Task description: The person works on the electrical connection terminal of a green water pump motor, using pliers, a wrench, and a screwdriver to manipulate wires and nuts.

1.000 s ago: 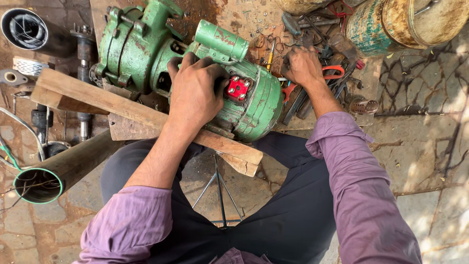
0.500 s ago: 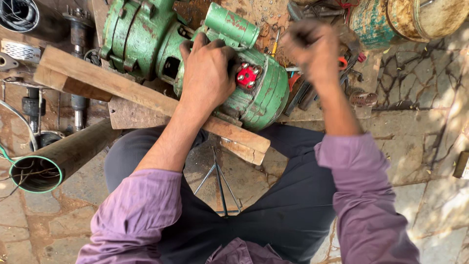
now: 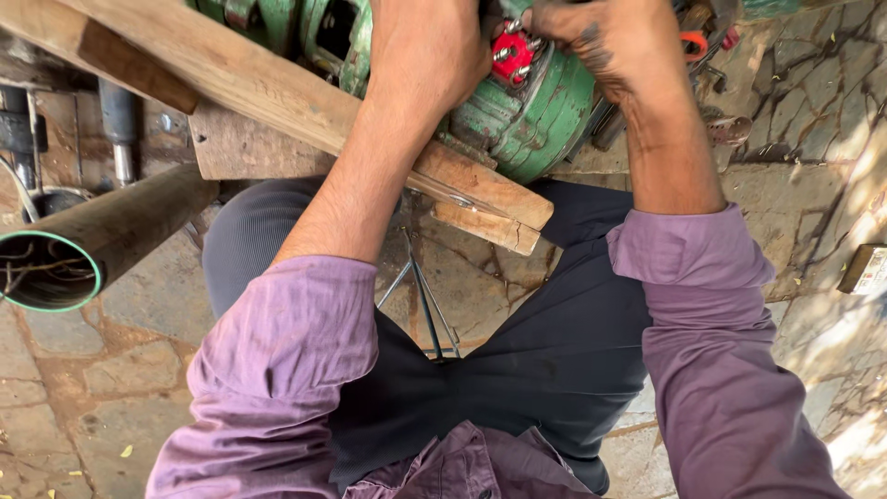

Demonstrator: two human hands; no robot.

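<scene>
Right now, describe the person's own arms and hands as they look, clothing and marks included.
Both arms wear loose purple sleeves, creased and pushed up so the forearms are bare: the left sleeve bunches near the elbow, the right sleeve ends in a folded cuff. The left hand is bare, without gloves. The right hand is bare too, smeared with dark grime across its back.
</scene>
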